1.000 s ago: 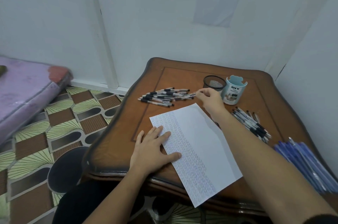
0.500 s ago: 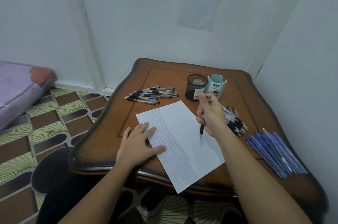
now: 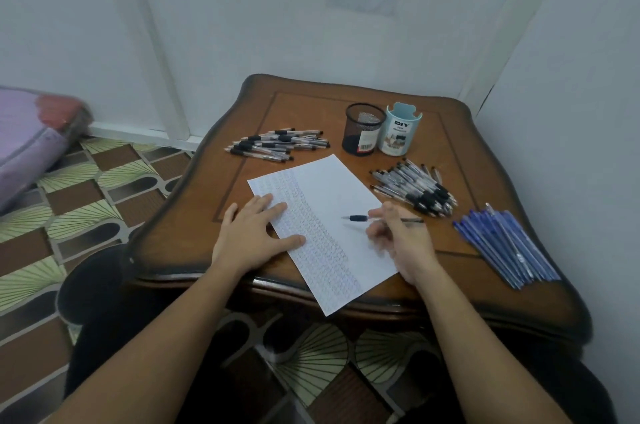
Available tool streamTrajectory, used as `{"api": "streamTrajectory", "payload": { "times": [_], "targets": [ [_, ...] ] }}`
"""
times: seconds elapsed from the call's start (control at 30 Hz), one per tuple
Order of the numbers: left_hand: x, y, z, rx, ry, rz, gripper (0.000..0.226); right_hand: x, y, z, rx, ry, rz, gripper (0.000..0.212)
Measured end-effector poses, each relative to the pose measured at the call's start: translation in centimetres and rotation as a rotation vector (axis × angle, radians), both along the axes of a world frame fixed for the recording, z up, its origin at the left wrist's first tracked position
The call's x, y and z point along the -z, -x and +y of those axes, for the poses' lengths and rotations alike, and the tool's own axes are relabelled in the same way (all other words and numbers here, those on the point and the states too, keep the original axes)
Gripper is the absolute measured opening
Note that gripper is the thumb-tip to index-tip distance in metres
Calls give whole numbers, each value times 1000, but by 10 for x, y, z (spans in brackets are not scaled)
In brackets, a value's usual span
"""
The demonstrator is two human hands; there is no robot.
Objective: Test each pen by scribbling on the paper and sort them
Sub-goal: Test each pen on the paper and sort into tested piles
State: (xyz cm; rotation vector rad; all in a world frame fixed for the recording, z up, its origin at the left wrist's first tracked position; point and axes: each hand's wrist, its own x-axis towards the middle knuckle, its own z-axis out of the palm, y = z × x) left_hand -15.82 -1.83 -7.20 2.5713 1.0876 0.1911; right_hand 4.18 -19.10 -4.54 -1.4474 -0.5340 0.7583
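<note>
Sitting at my brown table (image 3: 311,105), I have the white paper (image 3: 332,188) lying in the middle. My left hand (image 3: 252,236) lies flat on its left side, fingers straight. My right hand (image 3: 405,243) pinches a pen (image 3: 360,218) over the paper's right edge. The pen lies sideways, tip pointing left. Half a second ago it pointed tip down in my fist.

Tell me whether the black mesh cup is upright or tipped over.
Upright: the black mesh cup stands on its base on the table, round rim facing up, beside the light blue holder.
</note>
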Motion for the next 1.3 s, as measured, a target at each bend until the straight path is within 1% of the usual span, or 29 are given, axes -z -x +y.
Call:
{"api": "streamTrajectory", "payload": {
  "times": [0.03,0.1,0.13,0.3,0.33,0.43,0.5,0.57,0.6,0.7,0.77,0.97,1.1,1.3],
  "targets": [
    [1,0,1,1,-1,-3,86,3,3,-1,18,-19,-35,34],
    [2,0,1,1,-4,-4,87,8,4,-2,35,-17,-82,38],
    [3,0,1,-1,-7,-4,87,9,5,-3,23,-8,-108,35],
    [3,-1,1,-7,-15,-6,86,8,8,-9,-97,33,-212,12],
    [3,-1,1,-9,-14,-6,85,9,10,-8,-95,44,-240,12],
    [2,-1,1,-12,-14,-5,84,10,13,-6,-102,103,-265,27],
    [1,-1,0,-12,-12,-8,83,10,15,-6,-132,131,-246,30],
    [1,-1,0,-12,-8,-12,83,10,17,-7,-134,164,-273,31],
    [1,-1,0,-11,-8,-12,84,12,18,-6,-119,176,-293,31],
    [2,-1,0,-14,-12,-13,84,17,16,-5,-44,189,-330,42],
    [2,-1,0,-16,-14,-11,83,19,14,-5,-21,193,-339,41],
    [2,-1,0,-19,-12,-8,84,19,15,-5,-54,178,-352,41],
    [1,-2,-1,-17,-15,1,84,19,14,-4,-59,182,-382,49],
    [4,-1,1,-17,-17,4,88,18,13,-4,-61,178,-351,44]
  ]
}}
